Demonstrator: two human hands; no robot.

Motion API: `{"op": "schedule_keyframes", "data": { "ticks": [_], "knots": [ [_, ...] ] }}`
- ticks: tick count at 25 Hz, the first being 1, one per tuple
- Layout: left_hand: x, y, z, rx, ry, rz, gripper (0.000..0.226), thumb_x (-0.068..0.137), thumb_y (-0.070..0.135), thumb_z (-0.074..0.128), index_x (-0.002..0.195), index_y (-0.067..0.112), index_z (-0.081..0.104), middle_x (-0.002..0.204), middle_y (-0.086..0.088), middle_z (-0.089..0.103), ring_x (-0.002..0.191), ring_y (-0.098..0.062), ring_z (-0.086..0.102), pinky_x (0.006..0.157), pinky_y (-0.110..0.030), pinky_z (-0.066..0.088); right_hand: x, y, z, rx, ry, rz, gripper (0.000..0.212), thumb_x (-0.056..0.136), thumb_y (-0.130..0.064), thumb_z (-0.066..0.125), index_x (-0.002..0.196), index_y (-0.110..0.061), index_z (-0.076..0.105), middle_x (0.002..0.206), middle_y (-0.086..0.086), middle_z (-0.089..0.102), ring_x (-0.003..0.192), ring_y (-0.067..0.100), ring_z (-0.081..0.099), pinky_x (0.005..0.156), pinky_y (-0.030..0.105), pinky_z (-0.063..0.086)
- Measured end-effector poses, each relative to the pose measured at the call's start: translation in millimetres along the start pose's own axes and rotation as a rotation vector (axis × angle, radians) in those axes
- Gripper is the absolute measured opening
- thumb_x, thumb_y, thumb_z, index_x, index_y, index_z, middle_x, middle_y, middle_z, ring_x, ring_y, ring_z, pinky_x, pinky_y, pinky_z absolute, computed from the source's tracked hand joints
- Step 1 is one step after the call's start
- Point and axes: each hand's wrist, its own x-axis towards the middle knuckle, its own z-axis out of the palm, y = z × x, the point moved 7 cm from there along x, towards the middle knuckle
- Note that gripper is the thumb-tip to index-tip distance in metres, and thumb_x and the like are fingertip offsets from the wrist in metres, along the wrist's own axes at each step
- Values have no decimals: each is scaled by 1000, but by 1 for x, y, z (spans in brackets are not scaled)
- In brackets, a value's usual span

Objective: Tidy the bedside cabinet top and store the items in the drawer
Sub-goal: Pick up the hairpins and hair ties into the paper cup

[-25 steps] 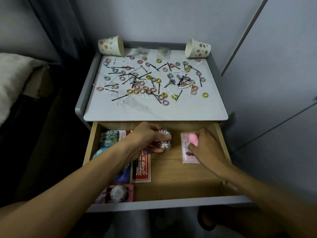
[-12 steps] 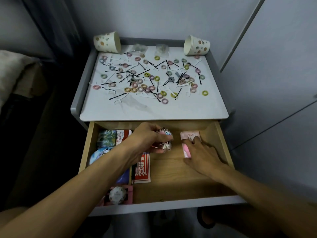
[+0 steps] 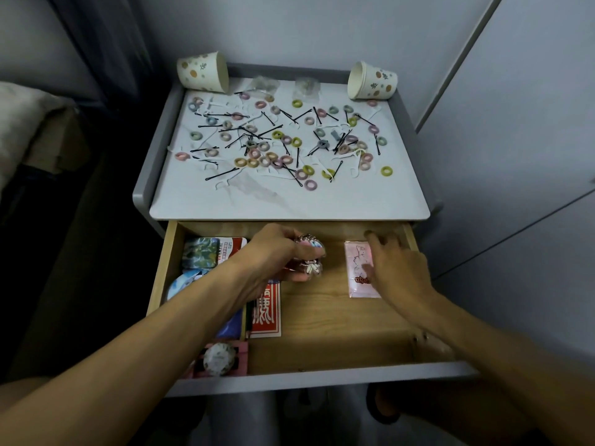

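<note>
The bedside cabinet top is strewn with several small coloured rings, black hairpins and white floss picks. Below it the wooden drawer stands pulled out. My left hand reaches into the drawer's back middle and grips a clear plastic charm keychain. My right hand lies with relaxed fingers on the right side of a pink packet on the drawer floor, its fingertips near the drawer's back edge.
Two spotted paper cups lie on their sides at the back left and back right of the top. The drawer's left part holds a red card pack, a green patterned box, blue items and a pink box. A grey wall stands to the right.
My right hand held a small pink object over the packet; that object is now out of sight and the hand has slid toward the drawer's back. My left hand kept its grip in place.
</note>
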Motion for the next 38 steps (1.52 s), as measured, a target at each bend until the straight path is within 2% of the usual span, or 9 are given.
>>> {"op": "schedule_keyframes", "data": {
  "ticks": [3, 6, 9, 13, 16, 20, 28, 32, 38],
  "knots": [
    [0, -2, 0, 2, 4, -16, 29, 80, 7, 77, 107, 1, 66, 91, -8, 70, 72, -17, 71, 64, -29, 60, 7, 3, 6, -160, -32, -33, 51, 59, -21, 89, 103, -15, 63, 82, 11, 67, 65, 25, 63, 47, 23, 38],
    [1, -3, -2, -8, 11, -22, 32, 80, 7, 77, 108, -1, 66, 88, -8, 70, 68, -16, 70, 57, -26, 59, 9, -1, 16, -270, -102, -89, 37, 75, -13, 75, 109, -9, 59, 96, 14, 65, 76, 26, 62, 65, 33, 53],
    [1, -4, -4, -25, 10, -32, 33, 80, 5, 76, 109, -4, 65, 89, -10, 71, 67, -16, 70, 53, -24, 57, 7, -2, 18, -317, -124, -103, 47, 84, -24, 69, 123, -5, 52, 113, 17, 56, 83, 24, 61, 69, 29, 51],
    [1, 0, -5, -44, 6, -18, 31, 80, 3, 75, 108, -6, 64, 89, -10, 68, 62, -13, 68, 52, -23, 57, 2, -5, 12, -242, -103, -107, 55, 85, -39, 67, 129, -9, 50, 114, 16, 50, 81, 24, 60, 65, 31, 52],
    [2, 0, -6, -29, 5, -14, 30, 80, 4, 75, 107, -5, 65, 87, -8, 68, 61, -11, 67, 54, -24, 58, -9, -17, 6, -131, -155, -132, 77, 85, -62, 56, 143, -14, 38, 137, 14, 40, 109, 25, 57, 75, 29, 49],
    [1, -3, -5, -16, -1, -19, 33, 80, 5, 76, 109, -4, 63, 91, -11, 69, 64, -14, 68, 52, -23, 56, -12, -21, 23, -169, -317, -113, 100, 79, -69, 58, 150, -10, 20, 153, 17, 17, 139, 33, 26, 91, 35, 48],
    [3, -5, -7, -14, 17, -24, 31, 81, 4, 75, 109, -5, 64, 86, -8, 68, 62, -13, 67, 51, -23, 55, -8, -9, 31, -125, -250, -155, 88, 84, -42, 70, 150, -8, 24, 153, 16, 12, 137, 31, 32, 88, 32, 53],
    [3, -8, -8, -15, 34, -20, 32, 82, 4, 74, 111, -3, 63, 90, -6, 65, 61, -12, 67, 51, -22, 55, -5, -10, 13, -84, -190, -136, 90, 77, -37, 78, 147, -9, 29, 147, 14, 23, 117, 27, 52, 87, 31, 52],
    [3, -14, -8, -53, 43, -28, 17, 84, 5, 71, 98, 10, 63, 99, -12, 71, 69, -16, 65, 61, -30, 59, 4, -18, -32, 175, 5, -146, 37, 91, -34, 64, 124, -17, 61, 121, 1, 60, 99, 19, 64, 77, 25, 46]
  ]
}}
